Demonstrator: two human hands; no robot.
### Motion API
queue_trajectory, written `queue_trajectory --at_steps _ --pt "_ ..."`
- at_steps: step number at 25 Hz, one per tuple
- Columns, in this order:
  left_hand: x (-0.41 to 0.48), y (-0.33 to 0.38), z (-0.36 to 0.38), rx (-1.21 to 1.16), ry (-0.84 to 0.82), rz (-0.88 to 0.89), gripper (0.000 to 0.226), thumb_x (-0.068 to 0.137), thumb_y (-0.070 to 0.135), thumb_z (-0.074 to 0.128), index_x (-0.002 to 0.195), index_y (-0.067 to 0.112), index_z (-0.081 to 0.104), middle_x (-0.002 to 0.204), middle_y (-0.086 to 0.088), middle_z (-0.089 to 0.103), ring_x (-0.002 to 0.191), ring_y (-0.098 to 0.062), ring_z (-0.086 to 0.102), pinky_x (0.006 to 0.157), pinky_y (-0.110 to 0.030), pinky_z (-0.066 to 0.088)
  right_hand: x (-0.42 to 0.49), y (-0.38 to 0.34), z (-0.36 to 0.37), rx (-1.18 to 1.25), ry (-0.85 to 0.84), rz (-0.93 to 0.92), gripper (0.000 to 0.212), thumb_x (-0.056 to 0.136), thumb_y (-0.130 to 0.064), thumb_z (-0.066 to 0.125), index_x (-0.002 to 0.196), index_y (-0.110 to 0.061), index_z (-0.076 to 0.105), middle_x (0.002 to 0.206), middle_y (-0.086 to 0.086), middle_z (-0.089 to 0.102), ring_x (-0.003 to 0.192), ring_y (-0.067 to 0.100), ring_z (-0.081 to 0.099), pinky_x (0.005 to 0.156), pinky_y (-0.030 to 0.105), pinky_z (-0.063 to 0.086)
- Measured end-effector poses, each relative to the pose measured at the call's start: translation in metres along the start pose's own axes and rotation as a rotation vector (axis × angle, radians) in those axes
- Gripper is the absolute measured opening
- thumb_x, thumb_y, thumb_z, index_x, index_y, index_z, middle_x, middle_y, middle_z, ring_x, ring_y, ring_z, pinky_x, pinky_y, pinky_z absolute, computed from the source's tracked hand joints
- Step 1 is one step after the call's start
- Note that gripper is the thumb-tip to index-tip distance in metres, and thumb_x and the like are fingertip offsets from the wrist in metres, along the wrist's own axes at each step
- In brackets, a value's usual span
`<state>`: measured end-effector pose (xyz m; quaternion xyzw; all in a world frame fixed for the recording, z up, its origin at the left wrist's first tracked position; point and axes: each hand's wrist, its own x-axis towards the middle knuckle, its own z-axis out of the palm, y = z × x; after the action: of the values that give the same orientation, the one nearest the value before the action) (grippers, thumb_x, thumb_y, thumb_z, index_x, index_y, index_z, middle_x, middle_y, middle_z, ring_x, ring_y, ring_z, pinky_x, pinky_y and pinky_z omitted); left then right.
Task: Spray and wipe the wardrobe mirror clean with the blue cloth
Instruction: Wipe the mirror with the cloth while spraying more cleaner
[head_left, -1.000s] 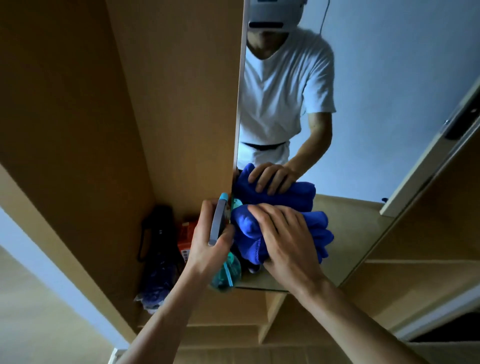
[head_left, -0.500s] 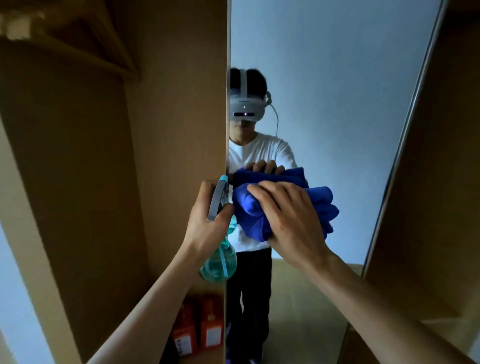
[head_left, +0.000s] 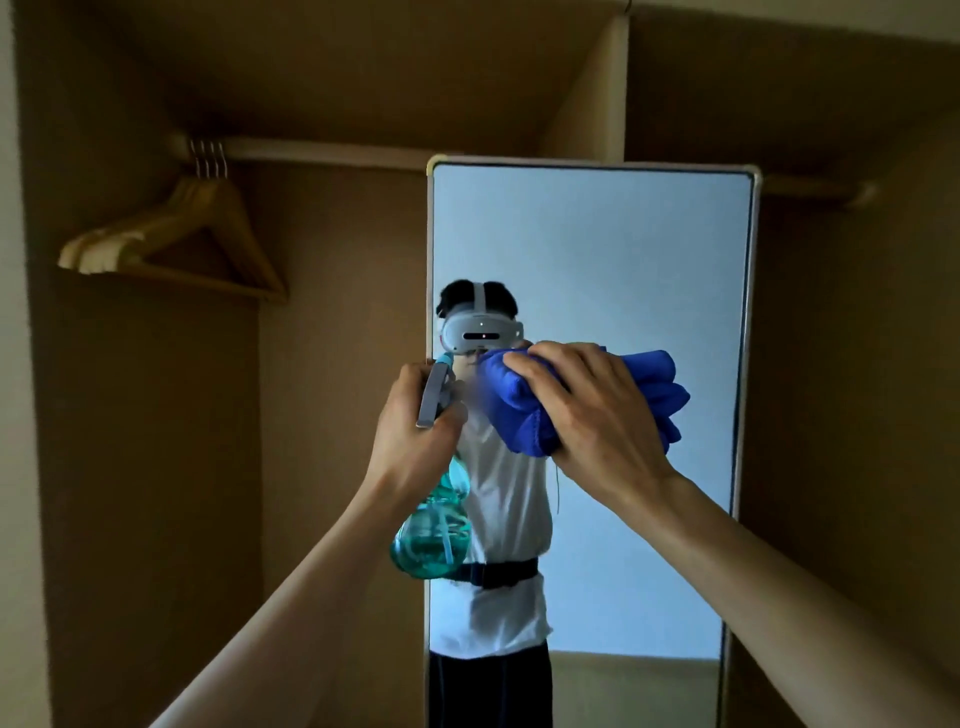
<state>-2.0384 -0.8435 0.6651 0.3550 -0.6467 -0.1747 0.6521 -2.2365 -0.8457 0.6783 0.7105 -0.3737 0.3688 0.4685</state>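
Both forearms come up from the bottom edge of the frame and meet at mid-frame, in front of the mirror (head_left: 623, 249). The left hand (head_left: 415, 431) sits centre-left, back of hand to camera and wrist roughly straight, fingers wrapped round the neck of the spray bottle (head_left: 434, 540), thumb on the near side below the grey trigger head. The bottle is upright, its nozzle is at the mirror's left edge and its teal-filled bulb hangs below the fist. There is a small hazy patch just right of the nozzle. The right hand (head_left: 597, 421) is centre-right, slightly higher, wrist bent back a little and knuckles up, fingers curled over the top and left end of the blue cloth (head_left: 660, 395), gripping it. The cloth is folded into a thick wad, with layered edges sticking out right of the hand over the glass. Cannot tell if it touches the glass. The hands are near each other, not touching. The mirror is tall with a pale frame and stands upright at centre-right, and it reflects the person's torso and headset (head_left: 480, 332). Wooden hangers (head_left: 176, 244) hang on the rail (head_left: 332, 153) in the upper left, inside the brown wardrobe.
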Motion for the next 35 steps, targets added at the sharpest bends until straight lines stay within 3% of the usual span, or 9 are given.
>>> queue_trajectory --at_steps 4,7,9,15,20,22,28,31,35 --pt "0.030 0.022 0.011 0.028 0.048 0.039 0.022 0.091 0.013 0.064 0.093 0.032 0.053 0.102 -0.003 0.056 0.092 -0.024 0.057 0.082 -0.047 0.052 0.040 0.034 -0.009 -0.052 0.036 -0.014 0.066 0.074 -0.005 0.061 0.137 -0.020 0.053 0.125 0.004 0.057 0.103 0.031 0.053 0.090 0.045 0.043" --pt "0.051 0.047 0.019 0.039 0.077 0.052 0.015 0.086 0.023 0.064 0.095 0.029 0.053 0.108 -0.002 0.051 0.098 -0.023 0.056 0.088 -0.047 0.052 0.072 0.053 -0.019 -0.107 0.098 -0.046 0.060 0.078 -0.013 0.069 0.135 -0.020 0.054 0.124 0.007 0.058 0.103 0.032 0.054 0.090 0.047 0.044" --pt "0.065 0.063 0.021 0.050 0.092 0.053 0.021 0.080 0.031 0.060 0.099 0.025 0.054 0.112 -0.002 0.049 0.097 -0.021 0.056 0.085 -0.045 0.052 0.092 0.066 -0.023 -0.147 0.132 -0.066 0.060 0.079 -0.016 0.071 0.136 -0.021 0.053 0.126 0.009 0.057 0.106 0.034 0.053 0.092 0.048 0.043" --pt "0.104 0.090 0.024 0.074 0.145 0.065 0.013 0.093 0.018 0.062 0.104 0.020 0.055 0.124 -0.009 0.053 0.093 -0.020 0.060 0.069 -0.029 0.046 0.141 0.097 -0.032 -0.244 0.191 -0.087 0.059 0.080 -0.003 0.069 0.135 -0.022 0.055 0.126 0.012 0.058 0.108 0.036 0.053 0.091 0.049 0.044" --pt "0.112 0.088 0.029 0.086 0.165 0.065 0.016 0.092 0.020 0.062 0.106 0.016 0.057 0.121 -0.012 0.056 0.093 -0.023 0.062 0.064 -0.026 0.047 0.159 0.105 -0.041 -0.255 0.204 -0.100 0.052 0.087 -0.008 0.040 0.135 -0.021 0.056 0.126 0.014 0.057 0.107 0.040 0.052 0.093 0.051 0.041" --pt "0.113 0.090 0.033 0.058 0.189 0.057 0.016 0.093 0.018 0.063 0.108 0.013 0.058 0.119 -0.013 0.056 0.085 -0.019 0.062 0.057 -0.022 0.047 0.160 0.107 -0.036 -0.239 0.209 -0.084 0.053 0.086 -0.005 0.048 0.136 -0.023 0.055 0.125 0.013 0.057 0.107 0.039 0.052 0.093 0.051 0.041" --pt "0.106 0.084 0.035 0.072 0.224 0.031 0.023 0.086 0.033 0.063 0.105 0.020 0.059 0.115 -0.010 0.060 0.097 -0.029 0.063 0.079 -0.043 0.054 0.156 0.106 -0.025 -0.188 0.195 -0.064 0.070 0.071 -0.010 0.074 0.136 -0.025 0.052 0.123 0.008 0.058 0.107 0.037 0.052 0.089 0.051 0.041" --pt "0.091 0.080 0.036 0.100 0.227 0.014 0.031 0.079 0.039 0.060 0.103 0.020 0.059 0.114 -0.009 0.060 0.098 -0.029 0.062 0.086 -0.049 0.053 0.147 0.099 -0.018 -0.177 0.193 -0.050 0.071 0.070 -0.011 0.074 0.136 -0.023 0.052 0.125 0.009 0.058 0.108 0.038 0.052 0.090 0.051 0.040" --pt "0.078 0.069 0.038 0.174 0.239 0.021 0.025 0.088 0.030 0.064 0.108 0.016 0.059 0.117 -0.007 0.056 0.098 -0.025 0.059 0.085 -0.047 0.053 0.128 0.091 -0.012 -0.133 0.188 -0.053 0.064 0.074 -0.011 0.067 0.135 -0.023 0.051 0.124 0.008 0.059 0.109 0.037 0.052 0.091 0.051 0.039"
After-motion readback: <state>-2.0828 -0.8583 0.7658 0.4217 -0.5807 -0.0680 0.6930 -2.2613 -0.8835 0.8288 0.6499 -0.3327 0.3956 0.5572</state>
